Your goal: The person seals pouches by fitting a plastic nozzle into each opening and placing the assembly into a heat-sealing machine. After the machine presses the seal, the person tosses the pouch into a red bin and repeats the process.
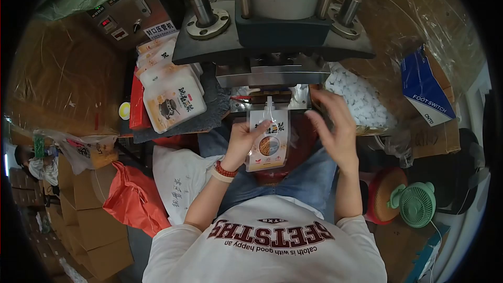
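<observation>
My left hand [243,144], with a beaded bracelet at the wrist, grips a white printed pouch [269,149] by its left side, thumb on the front. The pouch hangs in front of the press machine [272,77], its narrow spout at the machine's lower jaw. To the right of the pouch, my right hand [334,126] is raised with fingers and thumb apart, holding nothing. It does not touch the pouch. Beyond it, many small white pieces [356,99] fill a box.
A stack of printed pouches [172,97] lies on a grey cloth [214,106] at the left. A control box [128,15] stands behind it. On the right are a blue and white carton [427,86] and a green fan [417,204]. An orange-red bag [135,199] lies at lower left.
</observation>
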A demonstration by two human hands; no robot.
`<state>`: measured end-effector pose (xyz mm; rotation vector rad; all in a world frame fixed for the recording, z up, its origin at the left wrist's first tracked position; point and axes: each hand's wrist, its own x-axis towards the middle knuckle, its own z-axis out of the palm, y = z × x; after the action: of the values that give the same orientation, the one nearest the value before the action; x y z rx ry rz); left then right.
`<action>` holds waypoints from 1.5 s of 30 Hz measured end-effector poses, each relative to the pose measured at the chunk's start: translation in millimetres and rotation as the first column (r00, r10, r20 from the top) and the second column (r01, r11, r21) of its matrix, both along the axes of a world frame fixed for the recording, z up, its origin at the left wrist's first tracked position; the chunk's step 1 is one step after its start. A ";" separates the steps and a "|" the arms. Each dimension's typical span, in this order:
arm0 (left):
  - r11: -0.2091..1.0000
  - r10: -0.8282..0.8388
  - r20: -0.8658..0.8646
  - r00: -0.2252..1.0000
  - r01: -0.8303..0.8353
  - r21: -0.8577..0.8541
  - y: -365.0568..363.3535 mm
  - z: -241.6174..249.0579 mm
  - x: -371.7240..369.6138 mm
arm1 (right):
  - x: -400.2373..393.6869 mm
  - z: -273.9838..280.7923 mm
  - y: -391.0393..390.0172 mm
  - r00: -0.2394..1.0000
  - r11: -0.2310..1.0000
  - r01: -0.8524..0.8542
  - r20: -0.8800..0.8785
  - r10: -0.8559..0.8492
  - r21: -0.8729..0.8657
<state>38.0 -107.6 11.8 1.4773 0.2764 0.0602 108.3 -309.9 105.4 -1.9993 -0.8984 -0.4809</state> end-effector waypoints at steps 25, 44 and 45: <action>0.371 0.125 0.169 0.978 -0.204 0.906 102.9 -6.3 -80.0 | 11.7 -28.5 5.0 0.805 0.693 0.113 -0.474 0.356 0.712; 0.560 0.167 0.429 0.888 -0.444 0.699 64.6 36.8 -63.9 | -41.2 -29.8 43.1 0.773 0.769 -0.244 -0.361 0.522 0.591; 0.547 0.095 0.504 0.859 -0.468 0.694 54.8 45.2 -64.4 | -37.8 -25.3 43.1 0.888 0.848 -0.264 -0.226 0.399 0.460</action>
<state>-26.4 -52.8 57.0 2.2653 0.1380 0.8817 70.5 -266.8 80.1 -1.4313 -0.8384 -0.1278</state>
